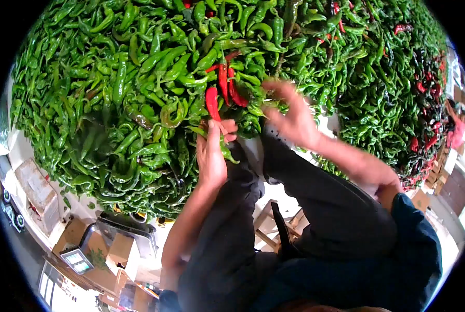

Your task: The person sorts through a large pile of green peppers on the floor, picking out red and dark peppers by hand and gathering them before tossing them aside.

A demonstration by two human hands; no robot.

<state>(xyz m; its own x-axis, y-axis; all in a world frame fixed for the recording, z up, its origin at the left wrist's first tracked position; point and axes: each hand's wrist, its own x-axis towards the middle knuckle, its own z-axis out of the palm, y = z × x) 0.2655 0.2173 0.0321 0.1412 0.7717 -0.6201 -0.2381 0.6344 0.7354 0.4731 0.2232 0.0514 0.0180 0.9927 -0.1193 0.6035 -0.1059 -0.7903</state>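
Pale floor [19,148] seen from above in a round field of view; clock positions are taken from its centre. A broad heap of green peppers [154,96] spreads from 9 o'clock through 12 to 3, with dark red peppers [435,89] scattered along its edge between 2 and 3 o'clock. Cardboard boxes [121,249] lie at 8 o'clock, beside a tablet-like device [77,260] whose lit screen carries marks too small to read. A worn, pale box [37,190] sits between 8 and 9 o'clock. At 6 o'clock, slats of a wooden frame [266,229] show between the person's legs in dark trousers [326,197]; a dark blue sleeve [417,239] appears at 4 o'clock.

Near the centre, the left hand [211,153] has its grip clamped on the lower end of a red pepper [212,101], which points to 12 o'clock, over the near edge of the heap. A green pepper [229,154] hangs beside the fingers. Two long red peppers [223,85] lie on the heap at 1 o'clock from the held one. At 2 o'clock, the right hand [293,115] is blurred, its grip apart; whether its fingertips touch the heap cannot be told.
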